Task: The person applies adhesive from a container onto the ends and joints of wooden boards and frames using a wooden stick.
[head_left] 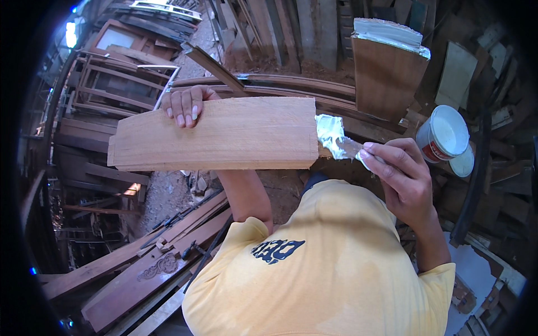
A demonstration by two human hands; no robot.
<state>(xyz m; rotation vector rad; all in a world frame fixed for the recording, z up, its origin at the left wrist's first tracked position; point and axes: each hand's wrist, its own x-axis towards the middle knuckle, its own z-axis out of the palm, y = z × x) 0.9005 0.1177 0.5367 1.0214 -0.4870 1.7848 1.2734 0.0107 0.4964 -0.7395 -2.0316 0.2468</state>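
My left hand (186, 105) is closed over the top edge of a pale wooden board (216, 137), its fingers on the near face and the thumb out of sight. At the board's right end, a tenon (329, 134) carries a thick coat of white glue-like paste. My right hand (400, 171) pinches a small flat spatula (352, 148), whose blade touches the white paste. The spatula's blade looks smeared with the same white stuff.
Right of my hand stands a white tub (444, 133) of white paste, its lid (463, 162) beside it. A wide brown board (388, 75) with a white-coated end leans behind. Long wooden rails (291, 89) lie beyond my board. Carved planks (134, 280) lie lower left; door frames (115, 89) stand far left.
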